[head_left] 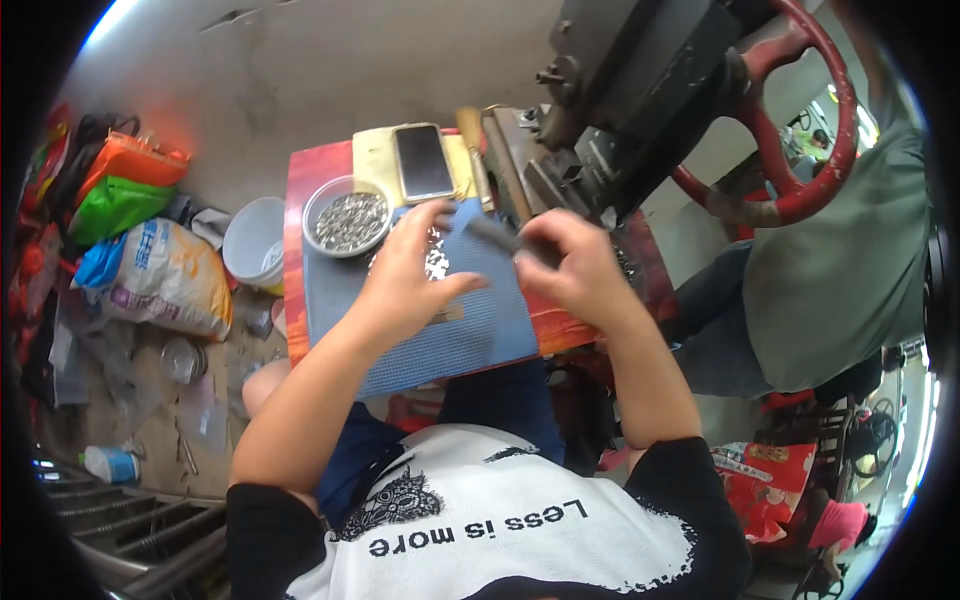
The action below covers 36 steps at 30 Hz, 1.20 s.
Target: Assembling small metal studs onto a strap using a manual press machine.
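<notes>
My right hand [575,258] is closed round a short dark bar-shaped tool [490,233], blurred, whose free end points left over the blue textured mat [490,330]. Thumb and fingers spread, my left hand [405,270] hovers over the mat with nothing visible in its grasp. Small shiny metal pieces [437,262] lie in a loose heap beside its fingers, partly covered by them. Just beyond, a round clear tub [318,240] holds many more small metal parts [352,220]. A small flat brownish piece [448,314] rests on the mat below my left thumb.
A phone [424,162] lies on yellow paper behind the tub, beside a brush [478,165]. A dark machine [640,90] with a red handwheel [835,130] looms at the right. Another person [840,270] stands there. Left are a white bucket [255,235] and bulging bags [165,275].
</notes>
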Tool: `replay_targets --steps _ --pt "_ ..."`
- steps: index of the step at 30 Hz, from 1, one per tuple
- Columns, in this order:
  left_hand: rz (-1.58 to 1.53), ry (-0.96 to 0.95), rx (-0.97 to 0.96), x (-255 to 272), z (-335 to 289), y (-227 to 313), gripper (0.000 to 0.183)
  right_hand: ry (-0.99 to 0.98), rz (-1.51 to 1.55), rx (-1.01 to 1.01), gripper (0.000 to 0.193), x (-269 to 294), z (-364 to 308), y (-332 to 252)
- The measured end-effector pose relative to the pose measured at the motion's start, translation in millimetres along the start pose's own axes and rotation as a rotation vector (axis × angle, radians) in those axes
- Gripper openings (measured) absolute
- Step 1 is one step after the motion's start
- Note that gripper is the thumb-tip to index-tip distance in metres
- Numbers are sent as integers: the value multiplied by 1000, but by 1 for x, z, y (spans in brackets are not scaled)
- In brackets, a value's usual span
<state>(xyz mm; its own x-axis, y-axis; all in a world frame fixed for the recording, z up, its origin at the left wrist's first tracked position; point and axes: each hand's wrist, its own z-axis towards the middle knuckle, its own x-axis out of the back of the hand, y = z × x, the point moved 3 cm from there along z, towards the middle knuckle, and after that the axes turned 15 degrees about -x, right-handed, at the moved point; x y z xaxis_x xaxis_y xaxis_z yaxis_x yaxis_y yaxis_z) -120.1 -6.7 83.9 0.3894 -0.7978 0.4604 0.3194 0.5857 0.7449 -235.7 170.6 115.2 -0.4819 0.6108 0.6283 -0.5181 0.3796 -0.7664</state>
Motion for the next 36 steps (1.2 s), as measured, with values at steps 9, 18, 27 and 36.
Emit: replay_targets --steps 9,18,27,36 --pt "10 97 -129 -107 99 -20 131 464 -404 -132 29 46 34 30" --pt "113 180 -165 -112 98 -26 126 351 -191 -159 27 53 40 40" --pt "106 165 -174 -111 96 -15 124 181 -110 -409 28 61 67 105" --pt "199 170 -197 -115 99 -14 128 174 -36 -333 32 60 68 108"
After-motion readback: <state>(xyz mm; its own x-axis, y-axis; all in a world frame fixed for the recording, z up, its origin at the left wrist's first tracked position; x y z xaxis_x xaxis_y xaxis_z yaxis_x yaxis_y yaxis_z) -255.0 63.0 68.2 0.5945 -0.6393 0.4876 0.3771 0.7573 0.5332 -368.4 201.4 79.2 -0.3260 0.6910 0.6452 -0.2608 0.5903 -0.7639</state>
